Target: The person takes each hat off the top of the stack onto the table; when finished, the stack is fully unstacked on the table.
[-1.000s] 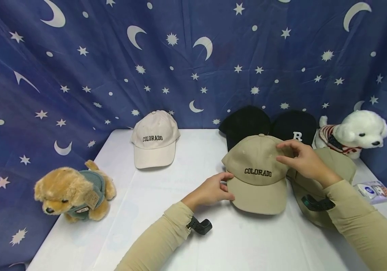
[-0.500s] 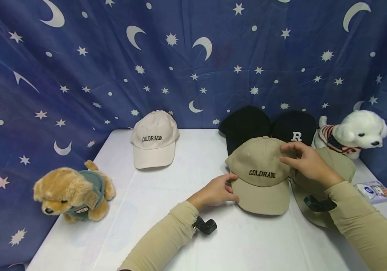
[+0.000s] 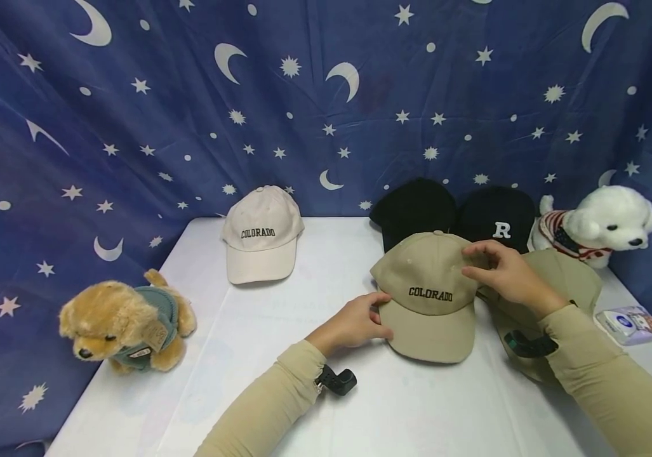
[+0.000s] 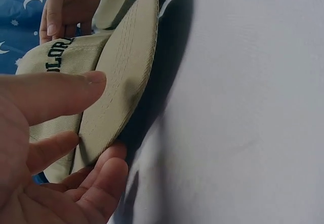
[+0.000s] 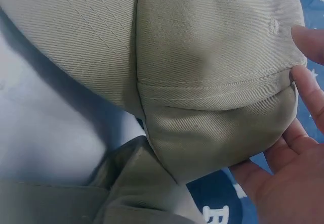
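A khaki baseball cap (image 3: 428, 270) with "COLORADO" stitched on its front is held between both hands, brim towards me. My left hand (image 3: 353, 325) grips the left edge of its brim; in the left wrist view the thumb (image 4: 76, 95) is above and fingers curl beneath. At the crown's right side, my right hand (image 3: 507, 274) holds the cap, thumb towards the front and fingers behind, as the right wrist view shows. Beneath my right forearm lies a second khaki cap (image 3: 574, 279), partly hidden by hand and sleeve.
Behind are a black cap (image 3: 417, 206) and a dark cap with a white R (image 3: 488, 209). A white plush dog (image 3: 605, 219) and small packet (image 3: 631, 324) stand right. A pale COLORADO cap (image 3: 261, 238) and tan plush dog (image 3: 114, 317) are left, on the white table (image 3: 234, 381).
Both hands and the held khaki cap first shift slightly right, then back left, now a little left of where they started. The other caps and the plush dogs stay put.
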### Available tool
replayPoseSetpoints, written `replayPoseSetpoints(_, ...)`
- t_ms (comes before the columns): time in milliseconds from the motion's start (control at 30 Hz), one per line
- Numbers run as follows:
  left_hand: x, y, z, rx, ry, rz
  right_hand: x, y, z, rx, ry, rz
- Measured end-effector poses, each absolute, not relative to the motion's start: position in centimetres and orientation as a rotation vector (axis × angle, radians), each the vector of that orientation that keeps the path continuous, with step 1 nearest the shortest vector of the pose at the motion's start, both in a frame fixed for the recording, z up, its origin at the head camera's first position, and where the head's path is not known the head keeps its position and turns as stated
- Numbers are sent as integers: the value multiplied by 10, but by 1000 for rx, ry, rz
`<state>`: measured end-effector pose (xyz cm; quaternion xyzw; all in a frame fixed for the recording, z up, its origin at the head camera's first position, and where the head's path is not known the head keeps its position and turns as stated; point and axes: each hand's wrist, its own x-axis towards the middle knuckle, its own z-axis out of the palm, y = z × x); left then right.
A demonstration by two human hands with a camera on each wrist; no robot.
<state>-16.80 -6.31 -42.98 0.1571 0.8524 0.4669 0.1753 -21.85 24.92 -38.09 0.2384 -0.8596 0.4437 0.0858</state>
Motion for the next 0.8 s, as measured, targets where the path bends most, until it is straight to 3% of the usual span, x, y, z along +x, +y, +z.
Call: replayPoseSetpoints(800, -169, -42, -426, 533, 2512, 1183, -230, 266, -390, 620, -2566, 1295)
